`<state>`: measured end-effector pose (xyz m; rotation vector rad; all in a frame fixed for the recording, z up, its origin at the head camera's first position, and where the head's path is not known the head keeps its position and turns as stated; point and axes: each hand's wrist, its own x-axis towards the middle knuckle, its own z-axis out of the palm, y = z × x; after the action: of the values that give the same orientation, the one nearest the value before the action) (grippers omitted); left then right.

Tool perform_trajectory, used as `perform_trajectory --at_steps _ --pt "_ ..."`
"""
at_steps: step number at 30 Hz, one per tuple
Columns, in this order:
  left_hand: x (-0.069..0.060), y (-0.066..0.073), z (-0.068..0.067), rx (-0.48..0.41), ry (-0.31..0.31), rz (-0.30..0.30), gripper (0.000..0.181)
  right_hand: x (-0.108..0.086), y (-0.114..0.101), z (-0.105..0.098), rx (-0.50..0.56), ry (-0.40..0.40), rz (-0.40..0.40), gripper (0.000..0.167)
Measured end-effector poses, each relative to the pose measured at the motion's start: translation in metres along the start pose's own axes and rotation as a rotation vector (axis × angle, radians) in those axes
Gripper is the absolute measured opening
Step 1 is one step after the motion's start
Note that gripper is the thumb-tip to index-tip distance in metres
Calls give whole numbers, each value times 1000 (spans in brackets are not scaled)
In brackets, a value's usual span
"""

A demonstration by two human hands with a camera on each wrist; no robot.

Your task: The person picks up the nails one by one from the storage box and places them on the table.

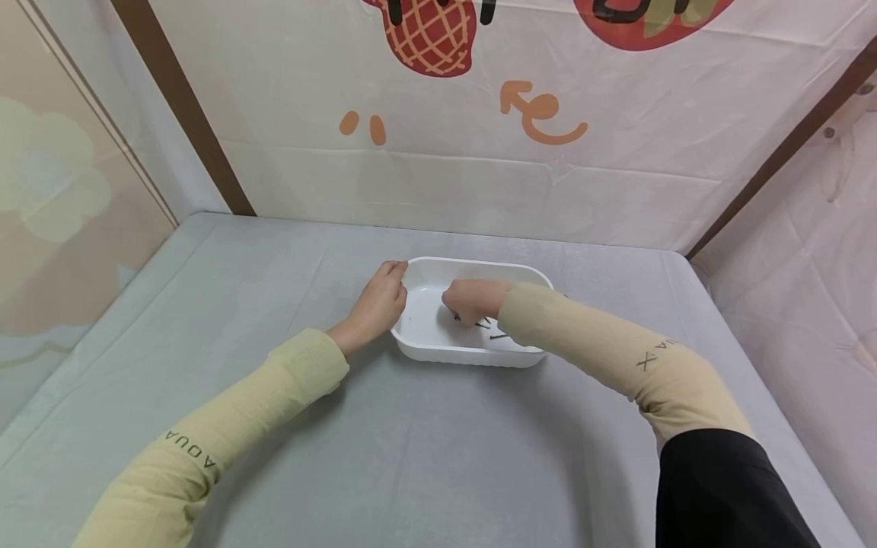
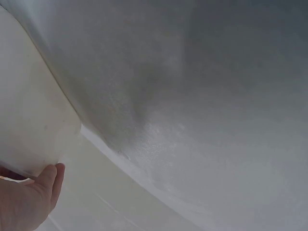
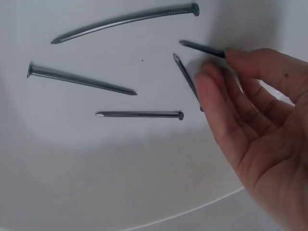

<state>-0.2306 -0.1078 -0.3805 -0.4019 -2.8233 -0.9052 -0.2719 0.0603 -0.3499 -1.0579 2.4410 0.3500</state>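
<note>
A white tray (image 1: 466, 355) holds several dark nails, one bent nail (image 3: 125, 23) lying farthest up in the right wrist view. My left hand (image 1: 380, 303) (image 2: 29, 199) grips the tray's left end, with its fingers at the rim. Inside the tray is my right hand (image 1: 473, 299) (image 3: 264, 125), palm side showing in the right wrist view. One fingertip overlaps the end of a nail (image 3: 202, 48), and another touches or sits beside a slanting nail (image 3: 186, 79). Whether either nail is pinched is hidden. Two straight nails (image 3: 82, 81) (image 3: 139, 114) lie apart from the fingers.
Grey cloth (image 1: 438, 449) covers the table under and around the tray. A printed curtain (image 1: 438, 183) hangs along the table's back edge, with further printed panels (image 1: 62, 198) (image 1: 808, 251) at both sides.
</note>
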Motion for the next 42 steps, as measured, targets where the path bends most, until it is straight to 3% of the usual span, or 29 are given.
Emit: perform_trajectory --at_steps 17,42 --pt "-1 0 0 5 5 5 44 0 -5 -3 123 -95 85 13" --pt "-1 -1 0 5 -6 1 44 0 -2 -10 103 -70 32 11"
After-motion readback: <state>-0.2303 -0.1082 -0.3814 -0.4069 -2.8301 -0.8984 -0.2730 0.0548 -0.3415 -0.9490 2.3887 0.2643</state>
